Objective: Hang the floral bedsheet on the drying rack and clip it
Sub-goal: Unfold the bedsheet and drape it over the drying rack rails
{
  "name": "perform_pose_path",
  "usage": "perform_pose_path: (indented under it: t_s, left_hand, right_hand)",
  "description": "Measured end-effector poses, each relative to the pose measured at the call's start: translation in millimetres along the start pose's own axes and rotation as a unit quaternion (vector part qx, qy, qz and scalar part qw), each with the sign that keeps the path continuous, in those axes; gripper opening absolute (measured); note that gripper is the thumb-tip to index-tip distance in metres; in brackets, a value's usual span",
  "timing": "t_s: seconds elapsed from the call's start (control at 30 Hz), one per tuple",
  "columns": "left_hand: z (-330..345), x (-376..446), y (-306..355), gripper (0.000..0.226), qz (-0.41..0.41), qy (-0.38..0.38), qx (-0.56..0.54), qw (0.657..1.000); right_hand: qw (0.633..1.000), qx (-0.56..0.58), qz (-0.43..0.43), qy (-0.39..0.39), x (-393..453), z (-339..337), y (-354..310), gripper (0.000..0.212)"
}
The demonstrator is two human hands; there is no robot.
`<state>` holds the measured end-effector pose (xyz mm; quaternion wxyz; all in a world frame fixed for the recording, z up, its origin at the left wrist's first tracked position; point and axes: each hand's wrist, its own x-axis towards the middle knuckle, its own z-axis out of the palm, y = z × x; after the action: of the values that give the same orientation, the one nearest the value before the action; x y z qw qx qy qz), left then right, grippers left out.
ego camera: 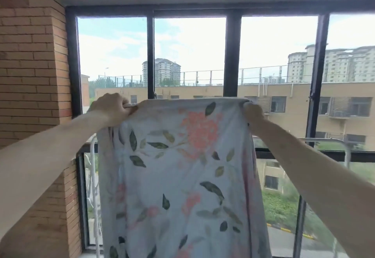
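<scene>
A tan brick wall [30, 65] is filling the left side, a black-framed window [232, 55] is spanning the far side, and beige apartment blocks [343, 65] are showing beyond under a cloudy sky [192, 40].

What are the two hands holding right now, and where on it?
Both grip the floral bedsheet at its top edge: the left hand at the upper left corner, the right hand at the upper right corner.

Brick wall [30, 65], black-framed window [151, 55], bright daylight
</scene>
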<state>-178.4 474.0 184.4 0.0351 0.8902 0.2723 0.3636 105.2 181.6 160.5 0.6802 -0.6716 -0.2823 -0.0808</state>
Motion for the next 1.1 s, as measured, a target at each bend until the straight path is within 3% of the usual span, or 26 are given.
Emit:
perform_pose_path:
  t_s: [0.03, 0.07, 0.13, 0.17, 0.2, 0.3, 0.33, 0.37, 0.43, 0.47, 0.6, 0.7, 0.9, 1.0, 1.1]
  left_hand:
    - [-2.7, 0.3, -3.3, 0.058, 0.006, 0.015, -0.005, 1.000]
    - [-6.4, 0.2, -7.7, 0.059, 0.006, 0.027, -0.008, 1.000]
    - [-9.6, -3.9, -18.0, 0.058, 0.000, 0.034, -0.011, 0.999]
    - [-11.8, -7.5, -22.3, 0.056, 0.000, 0.036, -0.013, 0.999]
    - [-13.4, -10.7, -23.2, 0.056, 0.003, 0.034, -0.017, 0.999]
    - [-8.7, -12.5, -1.3, 0.057, 0.030, 0.031, -0.062, 0.997]
    - [-6.6, -10.1, 9.6, 0.053, 0.037, 0.032, -0.068, 0.997]
    - [-5.5, -8.1, 18.3, 0.050, 0.042, 0.034, -0.068, 0.996]
    - [-4.3, -4.9, 21.5, 0.049, 0.033, 0.036, -0.059, 0.997]
    - [-3.6, -6.3, 16.8, 0.049, 0.025, 0.027, -0.054, 0.998]
    - [-4.5, -15.1, -0.7, 0.035, 0.000, -0.018, -0.053, 0.998]
    - [-5.0, -12.8, -7.1, 0.021, -0.016, -0.073, -0.084, 0.994]
    - [-11.0, -11.4, 27.7, 0.038, -0.073, -0.113, -0.231, 0.964]
    - [-13.3, -27.8, 62.1, 0.065, -0.089, -0.140, -0.303, 0.939]
    - [-8.0, -40.6, 94.0, 0.078, 0.022, -0.187, -0.224, 0.956]
  right_hand:
    - [0.998, 0.027, -0.053, 0.005, 3.7, 1.4, -24.8, 0.036]
    - [0.994, -0.030, -0.103, -0.016, 2.7, 4.4, -36.1, 0.034]
    - [0.954, -0.249, -0.115, -0.122, -7.0, -1.8, -24.2, 0.045]
    - [0.930, -0.312, -0.109, -0.163, -10.3, -10.1, -13.6, 0.049]
    - [0.925, -0.323, -0.128, -0.156, -8.8, -17.4, -12.1, 0.051]
    - [0.949, -0.167, -0.252, 0.095, 7.2, -19.9, -43.9, 0.049]
    - [0.946, -0.124, -0.267, 0.134, 9.6, -14.3, -53.0, 0.047]
    - [0.948, -0.124, -0.272, 0.107, 7.0, -7.6, -58.3, 0.047]
    - [0.940, -0.233, -0.243, -0.061, -6.3, 2.8, -44.5, 0.049]
    - [0.927, -0.284, -0.223, -0.103, -10.0, -1.9, -31.7, 0.053]
    - [0.951, -0.241, -0.190, 0.022, -14.5, -31.4, -1.4, 0.051]
    - [0.952, -0.245, -0.161, -0.082, -19.3, -29.0, 1.3, 0.046]
    - [0.956, -0.233, -0.149, -0.095, -24.4, -14.6, -7.4, 0.039]
    - [0.966, -0.205, -0.126, -0.094, -27.4, -1.0, -16.9, 0.039]
    - [0.972, -0.186, -0.111, -0.093, -29.9, 16.3, -26.5, 0.038]
